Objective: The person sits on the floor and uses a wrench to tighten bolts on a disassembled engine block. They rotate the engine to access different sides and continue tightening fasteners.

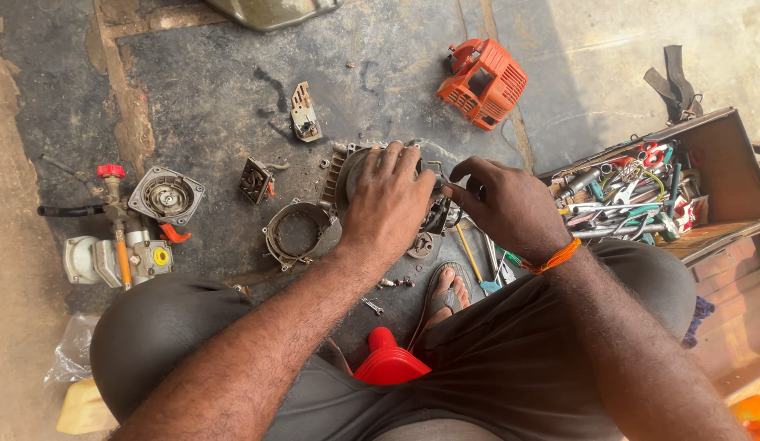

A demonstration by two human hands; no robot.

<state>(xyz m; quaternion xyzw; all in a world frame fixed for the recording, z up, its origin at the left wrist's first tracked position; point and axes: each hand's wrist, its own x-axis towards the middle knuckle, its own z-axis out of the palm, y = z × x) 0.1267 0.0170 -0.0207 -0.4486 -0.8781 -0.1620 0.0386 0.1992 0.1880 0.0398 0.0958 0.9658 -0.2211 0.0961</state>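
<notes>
here, in the head view: small engine block on the dark mat, between the knees and just ahead of the sandalled foot. left hand spread flat over the top of it, fingers slightly apart and draped over the rounded housing, pressing down rather than gripping. right hand at the block's right edge, fingers curled together and pinched on something small and dark there; too hidden to tell what, or whether a tool sits in the pinch.

probably heavy for its size, cast metal, stiff, nothing to flex. finned side toward the left looks sharp-edged and likely oily, so slippery under a palm. best held as now, palm over the broad round top, or by the fins on the flank; not by thin protruding bits on the right.

long axis roughly left to right across the picture, fins pointing left toward the ring-shaped cover, working end toward the right hand. exact facing partly hidden under the left hand.

round about: orange plastic shroud well apart at the top, pump-like assembly with red knob far left, open toolbox full of spanners at the right, red funnel near the lap.
</notes>
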